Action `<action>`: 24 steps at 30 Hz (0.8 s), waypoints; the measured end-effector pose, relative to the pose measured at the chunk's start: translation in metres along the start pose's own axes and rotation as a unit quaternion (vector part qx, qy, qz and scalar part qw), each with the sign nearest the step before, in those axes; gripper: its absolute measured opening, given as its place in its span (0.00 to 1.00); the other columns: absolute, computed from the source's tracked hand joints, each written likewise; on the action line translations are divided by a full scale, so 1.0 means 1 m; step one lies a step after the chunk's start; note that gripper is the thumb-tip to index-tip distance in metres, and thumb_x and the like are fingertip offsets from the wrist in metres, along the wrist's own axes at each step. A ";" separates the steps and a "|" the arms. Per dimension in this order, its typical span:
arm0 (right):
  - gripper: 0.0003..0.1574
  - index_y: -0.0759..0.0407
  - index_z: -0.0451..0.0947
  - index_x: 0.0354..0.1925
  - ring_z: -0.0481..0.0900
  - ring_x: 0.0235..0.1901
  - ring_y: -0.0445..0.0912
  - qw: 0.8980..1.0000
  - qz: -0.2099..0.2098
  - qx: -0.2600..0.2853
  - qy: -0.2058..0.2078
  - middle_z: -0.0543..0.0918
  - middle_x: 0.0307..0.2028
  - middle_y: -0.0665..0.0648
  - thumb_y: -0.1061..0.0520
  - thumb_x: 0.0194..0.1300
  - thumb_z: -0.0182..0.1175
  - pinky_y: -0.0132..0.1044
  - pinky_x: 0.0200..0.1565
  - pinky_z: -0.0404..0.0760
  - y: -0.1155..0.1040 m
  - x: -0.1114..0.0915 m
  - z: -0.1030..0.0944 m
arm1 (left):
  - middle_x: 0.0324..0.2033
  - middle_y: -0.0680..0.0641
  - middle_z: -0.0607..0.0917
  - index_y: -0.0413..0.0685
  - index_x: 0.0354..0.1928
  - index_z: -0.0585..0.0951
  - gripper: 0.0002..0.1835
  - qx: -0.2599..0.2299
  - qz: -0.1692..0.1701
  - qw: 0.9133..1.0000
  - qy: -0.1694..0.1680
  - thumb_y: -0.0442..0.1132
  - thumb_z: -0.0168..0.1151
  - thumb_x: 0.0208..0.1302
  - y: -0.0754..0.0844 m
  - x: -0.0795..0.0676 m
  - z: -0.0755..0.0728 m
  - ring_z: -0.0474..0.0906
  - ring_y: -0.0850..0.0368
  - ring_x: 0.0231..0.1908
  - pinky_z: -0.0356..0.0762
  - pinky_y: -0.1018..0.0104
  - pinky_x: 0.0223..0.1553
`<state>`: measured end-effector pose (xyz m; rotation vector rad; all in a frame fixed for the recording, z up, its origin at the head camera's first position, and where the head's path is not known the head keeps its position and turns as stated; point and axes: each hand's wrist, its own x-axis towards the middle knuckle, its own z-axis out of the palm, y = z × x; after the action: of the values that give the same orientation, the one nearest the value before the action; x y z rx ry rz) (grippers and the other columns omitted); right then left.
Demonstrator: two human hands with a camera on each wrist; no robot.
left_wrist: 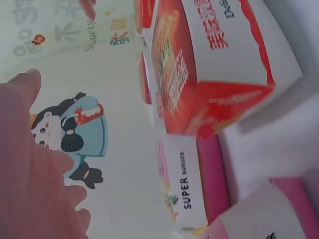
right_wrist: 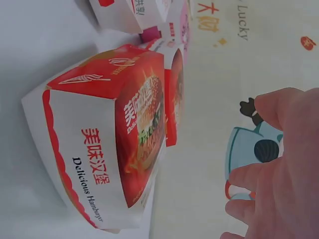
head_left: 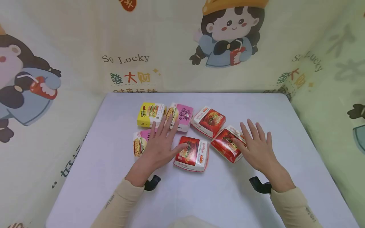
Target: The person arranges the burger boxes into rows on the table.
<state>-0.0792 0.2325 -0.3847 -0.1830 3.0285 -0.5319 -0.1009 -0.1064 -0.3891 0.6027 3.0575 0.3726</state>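
Fingers spread, my left hand (head_left: 159, 147) hovers over the boxes on the left and holds nothing. Beneath it, partly covered, lies a pink and white burger box (head_left: 139, 145); its thumb overlaps a red and white burger box (head_left: 191, 153) at the front. My right hand (head_left: 259, 152), also spread and holding nothing, is beside another red burger box (head_left: 228, 144), its thumb overlapping that box in the head view. Behind stand a third red burger box (head_left: 209, 122), a second pink box (head_left: 182, 115) and a yellow burger box (head_left: 149, 114). In the right wrist view a red box (right_wrist: 89, 144) reads "Delicious Hamburger".
The boxes stand on a white table (head_left: 225, 202) whose far edge meets a patterned cloth backdrop (head_left: 171, 72). Cloth also hangs on the left and right sides. A black strap end (head_left: 152, 183) sticks out at the left wrist, another black strap end (head_left: 259, 185) at the right.
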 end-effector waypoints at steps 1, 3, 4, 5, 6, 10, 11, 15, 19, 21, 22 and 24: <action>0.49 0.54 0.42 0.79 0.34 0.76 0.67 1.000 0.000 -0.001 0.001 0.41 0.78 0.67 0.34 0.73 0.46 0.78 0.67 0.33 0.000 0.000 0.000 | 0.80 0.49 0.37 0.58 0.80 0.41 0.51 0.002 0.002 1.000 -0.002 0.73 0.47 0.64 0.002 0.000 0.001 0.29 0.46 0.79 0.27 0.40 0.77; 0.49 0.54 0.42 0.79 0.34 0.76 0.67 1.000 0.001 0.000 0.002 0.42 0.78 0.67 0.35 0.73 0.46 0.78 0.67 0.33 0.001 -0.001 0.002 | 0.80 0.49 0.36 0.57 0.80 0.42 0.51 -0.004 0.008 1.000 -0.007 0.74 0.46 0.64 0.005 0.001 0.004 0.28 0.47 0.79 0.26 0.41 0.77; 0.48 0.55 0.42 0.79 0.34 0.76 0.68 1.000 0.001 0.001 0.003 0.42 0.78 0.67 0.36 0.73 0.46 0.79 0.67 0.34 0.002 -0.001 0.002 | 0.80 0.50 0.35 0.57 0.80 0.42 0.51 -0.008 0.011 1.000 -0.009 0.74 0.45 0.65 0.007 0.002 0.006 0.28 0.47 0.79 0.26 0.41 0.77; 0.48 0.55 0.42 0.79 0.35 0.76 0.68 1.000 0.001 0.001 0.004 0.42 0.78 0.67 0.36 0.73 0.46 0.79 0.67 0.34 0.003 -0.002 0.003 | 0.80 0.50 0.34 0.57 0.80 0.42 0.51 -0.011 0.015 1.000 -0.011 0.74 0.45 0.65 0.009 0.002 0.007 0.27 0.48 0.79 0.27 0.41 0.77; 0.48 0.55 0.42 0.79 0.35 0.76 0.68 1.000 0.002 0.002 0.004 0.42 0.78 0.67 0.36 0.74 0.46 0.78 0.67 0.34 0.004 -0.003 0.003 | 0.80 0.51 0.33 0.57 0.80 0.42 0.50 -0.013 0.020 1.000 -0.012 0.74 0.44 0.65 0.011 0.003 0.009 0.27 0.48 0.79 0.27 0.41 0.77; 0.47 0.55 0.42 0.79 0.34 0.76 0.68 1.000 0.006 0.011 -0.006 0.41 0.78 0.67 0.37 0.75 0.45 0.79 0.67 0.34 0.007 -0.005 0.006 | 0.80 0.51 0.34 0.59 0.80 0.38 0.50 -0.030 0.037 0.999 -0.016 0.73 0.45 0.66 0.022 0.005 0.014 0.25 0.49 0.79 0.28 0.40 0.77; 0.47 0.55 0.42 0.79 0.34 0.76 0.68 1.000 0.007 0.014 -0.009 0.41 0.78 0.67 0.37 0.75 0.45 0.79 0.67 0.34 0.008 -0.005 0.007 | 0.80 0.50 0.35 0.59 0.79 0.37 0.50 -0.030 0.042 0.998 -0.019 0.73 0.44 0.66 0.025 0.006 0.015 0.25 0.49 0.79 0.28 0.40 0.77; 0.47 0.56 0.42 0.79 0.35 0.76 0.69 1.000 0.010 0.014 -0.016 0.41 0.78 0.67 0.38 0.75 0.45 0.79 0.66 0.35 0.009 -0.006 0.009 | 0.80 0.49 0.36 0.58 0.79 0.37 0.50 -0.032 0.057 0.997 -0.031 0.72 0.43 0.67 0.036 0.009 0.022 0.27 0.48 0.79 0.29 0.41 0.77; 0.48 0.55 0.42 0.79 0.37 0.75 0.69 1.000 0.010 0.011 -0.017 0.42 0.78 0.67 0.38 0.74 0.48 0.79 0.67 0.37 0.008 -0.005 0.010 | 0.80 0.47 0.38 0.55 0.80 0.41 0.49 -0.036 0.075 0.996 -0.028 0.71 0.45 0.68 0.046 0.013 0.029 0.31 0.46 0.79 0.32 0.41 0.78; 0.48 0.55 0.43 0.79 0.37 0.75 0.69 1.000 0.010 0.010 -0.020 0.43 0.78 0.67 0.38 0.73 0.48 0.78 0.67 0.38 0.007 -0.005 0.010 | 0.80 0.46 0.40 0.54 0.80 0.42 0.49 -0.033 0.084 0.996 -0.025 0.70 0.46 0.68 0.052 0.016 0.033 0.33 0.45 0.79 0.34 0.41 0.78; 0.48 0.56 0.43 0.79 0.37 0.75 0.69 1.000 0.010 0.012 -0.021 0.43 0.78 0.67 0.38 0.73 0.49 0.78 0.67 0.38 0.007 -0.004 0.011 | 0.80 0.46 0.40 0.55 0.80 0.41 0.49 -0.030 0.087 0.995 -0.027 0.71 0.46 0.68 0.055 0.017 0.034 0.33 0.45 0.79 0.34 0.41 0.78; 0.48 0.56 0.44 0.79 0.38 0.75 0.69 1.000 0.009 0.010 -0.020 0.44 0.78 0.67 0.38 0.73 0.49 0.78 0.67 0.39 0.007 -0.003 0.012 | 0.80 0.45 0.40 0.55 0.80 0.40 0.50 -0.023 0.095 0.995 -0.030 0.71 0.46 0.68 0.061 0.020 0.037 0.33 0.45 0.79 0.35 0.42 0.78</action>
<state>-0.0757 0.2349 -0.3985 -0.1624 2.9817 -0.5507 -0.0946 -0.0357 -0.4100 0.8881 2.9335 0.4180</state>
